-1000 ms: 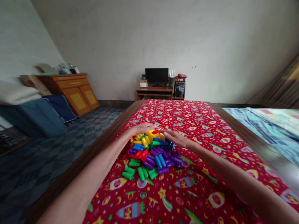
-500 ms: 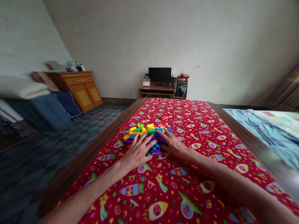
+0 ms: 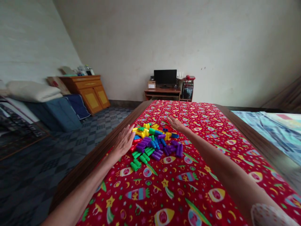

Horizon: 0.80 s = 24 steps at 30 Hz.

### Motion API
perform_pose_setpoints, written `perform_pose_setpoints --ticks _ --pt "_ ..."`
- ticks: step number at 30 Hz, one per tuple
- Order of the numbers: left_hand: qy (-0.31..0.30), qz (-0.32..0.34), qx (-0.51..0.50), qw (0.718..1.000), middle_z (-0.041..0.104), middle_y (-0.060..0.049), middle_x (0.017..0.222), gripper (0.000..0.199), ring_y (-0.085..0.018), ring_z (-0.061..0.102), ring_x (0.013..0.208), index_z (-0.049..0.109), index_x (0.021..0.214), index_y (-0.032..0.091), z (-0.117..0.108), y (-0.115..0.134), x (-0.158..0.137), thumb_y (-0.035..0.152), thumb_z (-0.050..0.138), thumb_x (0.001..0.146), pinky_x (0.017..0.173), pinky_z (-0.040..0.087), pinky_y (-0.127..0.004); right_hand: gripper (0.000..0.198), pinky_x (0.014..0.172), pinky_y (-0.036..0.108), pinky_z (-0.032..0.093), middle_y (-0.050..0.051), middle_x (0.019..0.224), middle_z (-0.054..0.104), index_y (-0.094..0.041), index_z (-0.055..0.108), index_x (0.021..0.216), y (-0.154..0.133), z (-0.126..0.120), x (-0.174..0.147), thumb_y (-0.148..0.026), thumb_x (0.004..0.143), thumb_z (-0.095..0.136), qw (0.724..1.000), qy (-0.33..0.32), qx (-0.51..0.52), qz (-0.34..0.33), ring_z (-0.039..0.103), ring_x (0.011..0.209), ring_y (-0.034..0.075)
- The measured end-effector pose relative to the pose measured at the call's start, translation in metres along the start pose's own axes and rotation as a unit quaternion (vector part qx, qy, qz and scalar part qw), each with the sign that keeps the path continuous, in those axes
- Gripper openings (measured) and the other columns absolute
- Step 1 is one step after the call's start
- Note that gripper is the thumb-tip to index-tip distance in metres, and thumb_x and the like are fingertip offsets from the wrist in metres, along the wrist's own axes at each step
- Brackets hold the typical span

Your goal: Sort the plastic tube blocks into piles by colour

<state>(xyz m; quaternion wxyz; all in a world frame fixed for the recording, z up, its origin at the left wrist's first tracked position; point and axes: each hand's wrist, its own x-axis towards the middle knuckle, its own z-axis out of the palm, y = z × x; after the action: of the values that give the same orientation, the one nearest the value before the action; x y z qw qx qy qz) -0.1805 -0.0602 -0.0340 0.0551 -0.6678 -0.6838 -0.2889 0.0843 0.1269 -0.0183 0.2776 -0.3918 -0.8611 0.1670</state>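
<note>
A loose pile of plastic tube-shaped building blocks lies on the red patterned tablecloth [image 3: 162, 201]. Purple blocks [image 3: 144, 144] and blue blocks [image 3: 155, 143] fill its middle, green blocks [image 3: 135, 164] lie at the near side, and yellow blocks [image 3: 141, 133] at the far side. At the pile's left edge is my left hand [image 3: 124, 140], open with fingers stretched out, close to the yellow and red blocks [image 3: 133, 148]; whether it touches them I cannot tell. My right hand [image 3: 176, 123] is past the pile's far right side, fingers extended, holding nothing visible.
The cloth covers a long table with a brown wooden edge [image 3: 77, 168]. Beyond it stands a desk [image 3: 162, 90] with a monitor [image 3: 165, 78]. A wooden cabinet [image 3: 86, 91] is at the left, and a bed with a blue sheet [image 3: 263, 131] at the right.
Both hands have come off the blocks and moved apart, the left one leftward, the right one farther away. The blocks now lie more spread out toward me. The view has shifted slightly.
</note>
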Motion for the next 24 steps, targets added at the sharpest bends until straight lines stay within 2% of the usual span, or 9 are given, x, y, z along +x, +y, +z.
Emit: perform_pose_setpoints --ticks 4,6,9,11,13,16,18,20,24 --pt "-0.054 -0.042 -0.068 0.995 0.039 -0.014 0.152 0.069 -0.024 0.029 0.143 0.039 0.144 0.013 0.019 -0.002 0.019 0.056 0.018 0.095 0.117 0.025 -0.042 0.055 0.085 0.036 0.052 0.01 0.093 0.071 -0.016 0.071 0.101 -0.032 0.02 -0.003 -0.052 0.098 0.029 0.994 -0.097 0.055 -0.005 0.067 0.089 0.023" --pt "-0.071 -0.036 -0.086 0.993 0.042 -0.014 0.149 0.071 -0.025 0.032 0.142 0.042 0.142 0.013 0.024 0.006 0.03 0.059 0.018 0.093 0.116 0.027 -0.041 0.06 0.087 0.034 0.052 0.008 0.096 0.072 -0.016 0.07 0.106 -0.051 0.023 -0.014 -0.055 0.098 0.024 0.986 -0.14 0.089 -0.037 0.067 0.093 0.022" --pt "-0.105 0.01 -0.107 0.989 0.053 -0.014 0.141 0.072 -0.027 0.044 0.134 0.053 0.133 0.015 0.024 0.017 0.041 0.066 0.027 0.089 0.112 0.034 -0.043 0.063 0.09 0.033 0.05 0.007 0.11 0.071 -0.017 0.066 0.118 -0.067 0.012 -0.037 -0.058 0.097 0.023 0.964 -0.189 0.149 -0.115 0.065 0.102 0.022" --pt "-0.115 0.058 -0.117 0.985 0.058 -0.014 0.136 0.068 -0.029 0.051 0.128 0.062 0.124 0.016 0.02 0.024 0.04 0.066 0.033 0.088 0.11 0.037 -0.045 0.059 0.091 0.034 0.048 0.009 0.116 0.069 -0.016 0.065 0.122 -0.069 -0.002 -0.052 -0.059 0.094 0.035 0.963 -0.171 0.157 -0.141 0.064 0.106 0.024" --pt "-0.106 0.112 -0.119 0.981 0.059 -0.013 0.134 0.059 -0.028 0.052 0.127 0.067 0.116 0.017 0.015 0.032 0.035 0.06 0.036 0.09 0.111 0.036 -0.046 0.052 0.087 0.032 0.048 0.011 0.115 0.069 -0.015 0.067 0.118 -0.069 -0.011 -0.065 -0.055 0.09 0.048 0.975 -0.138 0.126 -0.123 0.065 0.103 0.024" --pt "-0.102 0.174 -0.117 0.973 0.062 -0.01 0.13 0.043 -0.026 0.051 0.127 0.065 0.118 0.019 0.009 0.049 0.025 0.047 0.046 0.091 0.112 0.034 -0.045 0.041 0.072 0.026 0.046 0.01 0.095 0.073 -0.012 0.072 0.102 -0.074 -0.011 -0.076 -0.048 0.087 0.057 0.986 -0.136 0.047 -0.081 0.067 0.084 0.02" --pt "-0.114 0.177 -0.115 0.971 0.065 -0.01 0.124 0.039 -0.025 0.056 0.121 0.063 0.119 0.019 0.007 0.061 0.02 0.039 0.053 0.088 0.107 0.041 -0.042 0.036 0.062 0.024 0.04 0.007 0.08 0.071 -0.011 0.073 0.093 -0.08 -0.005 -0.08 -0.044 0.085 0.061 0.989 -0.131 -0.005 -0.067 0.062 0.07 0.016" --pt "-0.119 0.16 -0.113 0.974 0.068 -0.009 0.116 0.032 -0.024 0.062 0.11 0.064 0.112 0.019 0.007 0.068 0.019 0.033 0.058 0.084 0.099 0.048 -0.038 0.029 0.058 0.023 0.035 0.005 0.073 0.068 -0.011 0.073 0.089 -0.084 -0.001 -0.081 -0.038 0.084 0.062 0.991 -0.115 -0.02 -0.068 0.057 0.063 0.013" --pt "-0.063 0.101 -0.106 0.987 0.069 -0.006 0.103 0.019 -0.024 0.065 0.099 0.063 0.099 0.021 0.007 0.061 0.02 0.032 0.059 0.083 0.09 0.052 -0.038 0.016 0.06 0.021 0.037 0.001 0.072 0.066 -0.014 0.072 0.088 -0.075 -0.008 -0.077 -0.023 0.08 0.061 0.994 -0.076 0.038 -0.067 0.055 0.064 0.011"
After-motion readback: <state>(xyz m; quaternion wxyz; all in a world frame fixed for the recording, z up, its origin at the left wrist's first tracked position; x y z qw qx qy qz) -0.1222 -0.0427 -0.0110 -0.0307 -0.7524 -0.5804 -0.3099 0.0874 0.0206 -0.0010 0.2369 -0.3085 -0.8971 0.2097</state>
